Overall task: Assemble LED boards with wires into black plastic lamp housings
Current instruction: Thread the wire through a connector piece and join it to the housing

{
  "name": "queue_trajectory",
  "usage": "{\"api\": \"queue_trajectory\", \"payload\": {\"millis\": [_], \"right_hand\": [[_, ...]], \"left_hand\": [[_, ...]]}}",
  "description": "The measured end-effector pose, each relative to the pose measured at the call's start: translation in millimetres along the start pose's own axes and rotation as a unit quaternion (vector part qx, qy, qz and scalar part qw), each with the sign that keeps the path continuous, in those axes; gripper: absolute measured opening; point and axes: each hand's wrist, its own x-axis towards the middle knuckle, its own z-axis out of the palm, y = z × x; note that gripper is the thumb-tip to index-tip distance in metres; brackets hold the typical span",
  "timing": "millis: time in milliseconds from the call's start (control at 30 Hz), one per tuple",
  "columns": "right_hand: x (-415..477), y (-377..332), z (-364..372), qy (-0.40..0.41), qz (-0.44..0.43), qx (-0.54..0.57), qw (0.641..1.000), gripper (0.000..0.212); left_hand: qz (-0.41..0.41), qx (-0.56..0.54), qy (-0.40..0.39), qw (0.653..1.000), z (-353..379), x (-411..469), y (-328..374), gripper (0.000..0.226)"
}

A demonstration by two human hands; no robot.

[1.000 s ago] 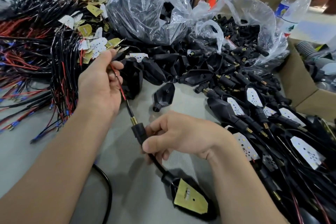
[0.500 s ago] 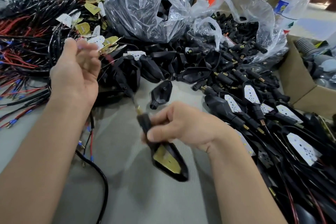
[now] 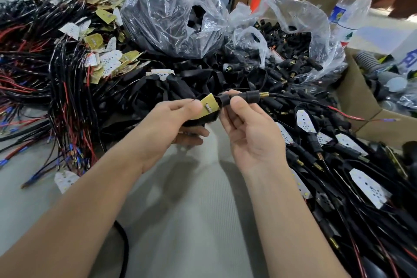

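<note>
Above the table's middle I hold one black lamp housing [image 3: 208, 117] with a yellowish LED board [image 3: 209, 104] seated in it. My left hand [image 3: 171, 124] grips the housing body, thumb on the board, fingers curled beneath. My right hand [image 3: 248, 128] pinches the housing's black stem [image 3: 239, 97], which ends in a brass threaded tip. Its black and red wire [image 3: 316, 106] trails off to the right over the pile.
Wired LED boards [image 3: 74, 88] lie heaped at left. Two clear bags [image 3: 171, 13] of black parts and loose housings fill the back. Assembled lamps [image 3: 338, 165] cover the right side, beside a cardboard box [image 3: 358, 101] and water bottles [image 3: 352, 9]. Grey mat lies in front.
My left hand came in from the wire heap and took the housing body. The housing rose and turned level, its stem now pointing right, and the wire swung to the right.
</note>
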Motion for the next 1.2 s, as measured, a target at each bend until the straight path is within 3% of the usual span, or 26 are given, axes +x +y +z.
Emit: {"api": "queue_trajectory", "payload": {"millis": [133,267,433,600,933,1200], "right_hand": [[0.3,0.3,-0.7,0.007,0.007,-0.001,1.000,0.023],[1.2,-1.0,-1.5,-0.005,0.019,-0.006,1.000,0.024],[2.3,-3.9,-4.2,0.003,0.042,-0.017,0.999,0.020],[1.2,-3.8,-5.3,0.007,0.058,-0.046,0.997,0.022],[1.6,-3.9,-8.3,-0.013,0.064,-0.101,0.993,0.022],[3.6,-5.8,-7.1,0.005,0.078,-0.067,0.995,0.016]], "left_hand": [[-0.029,-0.069,-0.024,0.997,-0.1,-2.4,7.6,0.062],[-0.050,-0.088,0.010,0.995,3.8,-5.4,7.0,0.043],[-0.036,-0.086,-0.005,0.996,0.8,-2.1,5.0,0.022],[-0.031,-0.103,-0.005,0.994,-2.9,0.2,2.2,0.020],[-0.005,-0.041,0.074,0.996,-3.7,1.9,-0.3,0.028],[0.038,0.029,0.066,0.997,0.7,-0.2,-2.8,0.032]]}}
